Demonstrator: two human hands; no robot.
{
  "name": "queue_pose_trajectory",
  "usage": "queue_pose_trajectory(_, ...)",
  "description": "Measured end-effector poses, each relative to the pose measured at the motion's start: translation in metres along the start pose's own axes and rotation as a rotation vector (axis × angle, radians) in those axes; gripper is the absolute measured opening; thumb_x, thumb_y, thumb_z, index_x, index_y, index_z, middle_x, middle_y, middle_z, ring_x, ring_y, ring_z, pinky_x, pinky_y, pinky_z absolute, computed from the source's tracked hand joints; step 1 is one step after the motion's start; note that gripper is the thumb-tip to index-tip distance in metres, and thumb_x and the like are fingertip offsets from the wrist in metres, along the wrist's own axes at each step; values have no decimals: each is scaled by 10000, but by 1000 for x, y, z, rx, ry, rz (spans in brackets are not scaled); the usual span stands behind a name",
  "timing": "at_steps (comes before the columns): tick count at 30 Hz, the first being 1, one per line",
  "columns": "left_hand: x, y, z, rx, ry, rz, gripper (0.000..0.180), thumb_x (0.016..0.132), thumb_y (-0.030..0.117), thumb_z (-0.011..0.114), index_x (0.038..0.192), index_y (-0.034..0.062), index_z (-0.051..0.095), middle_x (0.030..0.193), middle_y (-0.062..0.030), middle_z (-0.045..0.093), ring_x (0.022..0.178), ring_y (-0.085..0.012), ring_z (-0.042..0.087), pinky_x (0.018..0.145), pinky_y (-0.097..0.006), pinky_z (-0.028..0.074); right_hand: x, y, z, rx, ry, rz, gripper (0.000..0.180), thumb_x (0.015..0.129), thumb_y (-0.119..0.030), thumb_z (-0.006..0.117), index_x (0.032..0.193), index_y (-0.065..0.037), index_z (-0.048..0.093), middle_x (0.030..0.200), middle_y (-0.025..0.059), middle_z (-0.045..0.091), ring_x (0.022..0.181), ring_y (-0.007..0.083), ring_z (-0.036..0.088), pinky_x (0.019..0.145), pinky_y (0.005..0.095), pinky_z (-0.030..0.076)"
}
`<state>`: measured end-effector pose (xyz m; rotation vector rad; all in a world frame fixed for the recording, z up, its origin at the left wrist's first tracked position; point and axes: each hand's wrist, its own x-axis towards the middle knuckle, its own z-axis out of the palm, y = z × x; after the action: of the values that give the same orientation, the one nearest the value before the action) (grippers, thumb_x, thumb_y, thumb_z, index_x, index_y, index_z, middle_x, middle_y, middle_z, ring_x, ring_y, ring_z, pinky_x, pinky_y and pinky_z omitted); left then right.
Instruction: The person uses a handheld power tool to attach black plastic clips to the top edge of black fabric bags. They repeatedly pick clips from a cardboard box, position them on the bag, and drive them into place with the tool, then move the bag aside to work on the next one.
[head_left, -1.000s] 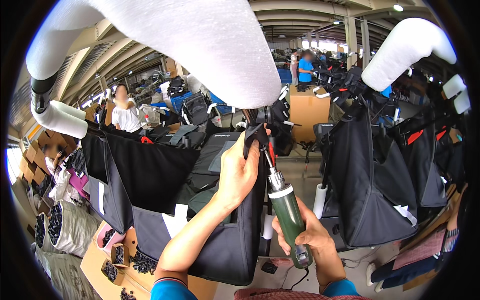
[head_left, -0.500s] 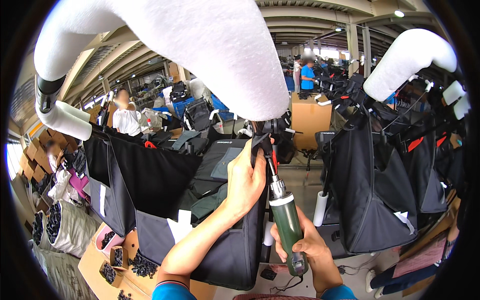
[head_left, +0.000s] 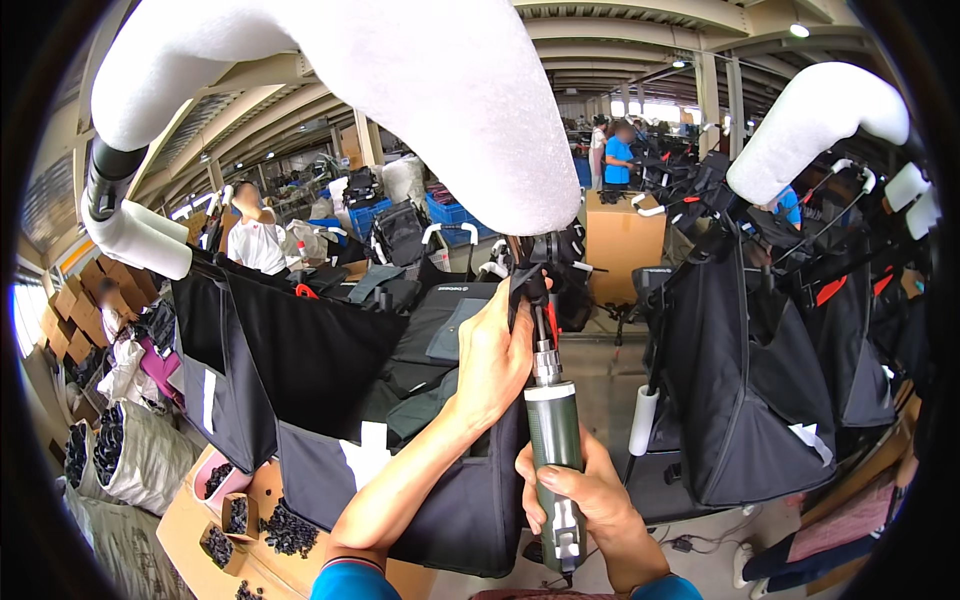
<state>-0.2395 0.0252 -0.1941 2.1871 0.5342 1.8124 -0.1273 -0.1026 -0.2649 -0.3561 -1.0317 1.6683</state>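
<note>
My right hand [head_left: 600,495] is wrapped round a dark green electric screwdriver [head_left: 555,425], which points up and away from me. Its bit meets a small black fitting [head_left: 530,288] on the frame, just below a thick handlebar in white foam wrap [head_left: 440,100]. Closed round that fitting from the left is my left hand [head_left: 492,350]; its fingertips are partly hidden. A black fabric cart body [head_left: 300,340] hangs from the frame below the handlebar, with folded grey-green fabric pieces [head_left: 420,410] inside. Whatever screw sits at the bit is too small to see.
At the lower left, a cardboard surface [head_left: 185,510] bears small boxes and a pile of black parts [head_left: 290,528]. Another black fabric cart [head_left: 715,400] stands close on the right. A cable [head_left: 690,542] trails on the floor. Several people are further off.
The screwdriver has swung more upright, its lower end moving left with my right hand. My left hand stays at the fitting. The view has shifted slightly.
</note>
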Motion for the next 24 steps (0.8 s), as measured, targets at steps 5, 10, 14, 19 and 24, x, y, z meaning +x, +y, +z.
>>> queue_pose_trajectory(5, 0, 6, -5, -11, -65, -159, 241, 984, 9, 412, 1175, -21, 557, 1083, -118, 665, 962, -157, 612, 857, -294, 477, 0, -7, 7, -21, 17, 13, 619, 850, -99, 640, 1339, -76, 262, 866, 99, 546, 541, 196, 605, 452, 323, 519)
queue_pose_trajectory(10, 0, 10, -4, -28, -86, -167, 227, 997, 45, 415, 1163, 1, 563, 1061, -77, 650, 938, -134, 593, 842, -280, 473, -2, -11, 13, -73, 67, 13, 587, 839, -99, 645, 1305, -47, 292, 862, 94, 553, 540, 199, 607, 449, 334, 521)
queue_pose_trajectory(14, -3, 11, -2, -57, -70, -205, 227, 1011, 113, 441, 1161, 7, 573, 1060, -61, 644, 950, -122, 577, 847, -267, 461, -3, -8, 15, -155, 122, -2, 618, 834, -56, 626, 1343, -56, 275, 852, 99, 557, 539, 202, 608, 438, 354, 531)
queue_pose_trajectory(19, -1, 7, -1, -77, -16, -146, 216, 988, 34, 430, 1112, 4, 604, 776, -38, 624, 655, -68, 528, 609, -252, 456, 1, -13, 16, -251, 165, -22, 606, 811, -32, 638, 1314, -43, 301, 853, 96, 561, 537, 196, 607, 439, 339, 519)
queue_pose_trajectory(24, -3, 10, -7, -98, -110, -191, 259, 1014, 125, 441, 1191, -15, 569, 1105, -87, 655, 1015, -138, 587, 898, -284, 457, -8, -26, 5, -404, 189, 31, 787, 783, -56, 687, 1408, -36, 209, 893, 99, 555, 570, 182, 607, 473, 318, 513)
